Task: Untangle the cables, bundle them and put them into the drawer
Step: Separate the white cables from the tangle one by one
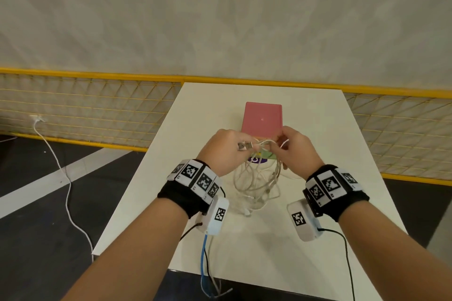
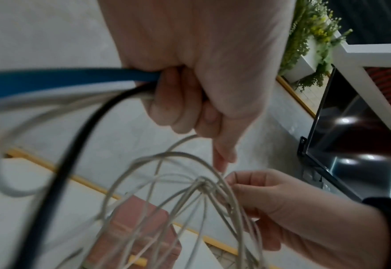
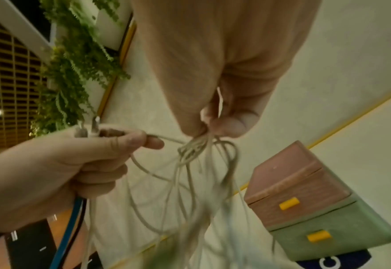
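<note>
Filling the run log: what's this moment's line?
step: untangling | left hand: holds plug ends | right hand: pinches cables | drawer unit: shut

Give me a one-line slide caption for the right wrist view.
Right hand pinches a knot of white cables while left hand holds two plugs, beside stacked pink and green drawers.

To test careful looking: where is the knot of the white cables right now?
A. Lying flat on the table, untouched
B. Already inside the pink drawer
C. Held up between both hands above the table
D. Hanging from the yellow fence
C: the left hand and right hand both pinch the white cables, whose loops hang down to the table; the pink drawer is shut.
</note>
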Action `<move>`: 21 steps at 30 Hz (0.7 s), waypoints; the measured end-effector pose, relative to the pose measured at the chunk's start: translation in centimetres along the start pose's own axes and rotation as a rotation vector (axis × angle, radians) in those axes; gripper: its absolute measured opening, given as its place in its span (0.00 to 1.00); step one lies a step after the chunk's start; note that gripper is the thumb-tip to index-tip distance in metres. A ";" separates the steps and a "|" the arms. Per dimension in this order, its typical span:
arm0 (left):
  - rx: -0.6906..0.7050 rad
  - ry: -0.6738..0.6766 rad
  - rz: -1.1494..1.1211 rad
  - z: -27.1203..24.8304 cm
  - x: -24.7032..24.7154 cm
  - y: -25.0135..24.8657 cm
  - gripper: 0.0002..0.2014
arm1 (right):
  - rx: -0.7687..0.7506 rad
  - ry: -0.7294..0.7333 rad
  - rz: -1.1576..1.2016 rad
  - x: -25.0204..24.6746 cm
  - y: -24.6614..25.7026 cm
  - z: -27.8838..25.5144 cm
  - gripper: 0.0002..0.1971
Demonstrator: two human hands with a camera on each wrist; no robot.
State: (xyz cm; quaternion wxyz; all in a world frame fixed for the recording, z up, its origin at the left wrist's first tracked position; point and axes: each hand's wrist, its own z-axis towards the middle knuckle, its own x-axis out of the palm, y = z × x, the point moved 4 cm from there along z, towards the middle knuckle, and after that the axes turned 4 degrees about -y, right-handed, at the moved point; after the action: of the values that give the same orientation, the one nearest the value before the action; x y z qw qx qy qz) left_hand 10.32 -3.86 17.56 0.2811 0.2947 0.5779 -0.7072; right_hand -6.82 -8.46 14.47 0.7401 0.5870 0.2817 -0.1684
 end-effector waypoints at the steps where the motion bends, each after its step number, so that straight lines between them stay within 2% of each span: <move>1: 0.002 0.052 -0.014 -0.2 0.2 -0.1 0.11 | -0.010 -0.032 -0.036 0.1 -0.2 0.1 0.04; 3: -0.046 0.098 -0.077 -0.3 0.0 0.1 0.13 | -0.035 -0.043 -0.044 0.4 -0.3 -0.1 0.04; 4: -0.071 0.080 -0.113 -0.2 -0.3 0.2 0.13 | -0.046 -0.038 -0.024 0.6 -0.4 -0.4 0.04; 6: -0.114 -0.036 -0.176 0.3 -1.2 0.7 0.10 | -0.064 -0.051 0.024 0.6 -0.4 -0.9 0.04; 8: -0.130 -0.132 -0.193 0.7 -1.5 0.8 0.07 | -0.076 -0.059 0.043 0.5 -0.4 -1.4 0.09; 9: -0.121 -0.120 -0.181 0.8 -1.2 0.6 0.07 | -0.082 -0.054 0.036 0.4 -0.3 -1.5 0.11; 13: -0.123 0.063 -0.073 1.0 0.7 0.4 0.14 | -0.137 -0.086 0.066 0.0 0.6 -2.0 0.11; 17: -0.080 0.221 -0.143 0.3 1.6 -0.6 0.12 | -0.178 -0.156 0.043 -1.0 0.9 -2.4 0.11; 19: -0.071 0.226 -0.198 0.1 2.1 -0.7 0.14 | -0.171 -0.157 0.040 -1.1 0.8 -2.4 0.11; 21: -0.096 0.163 -0.267 0.2 2.1 -0.3 0.13 | -0.194 -0.183 0.044 -1.2 0.7 -2.3 0.12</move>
State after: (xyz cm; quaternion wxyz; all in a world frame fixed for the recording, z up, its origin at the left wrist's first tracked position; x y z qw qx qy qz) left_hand 8.69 -4.17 16.23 0.1505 0.2579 0.6659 -0.6837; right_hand -7.86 -6.14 15.40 0.8196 0.5008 0.2152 -0.1767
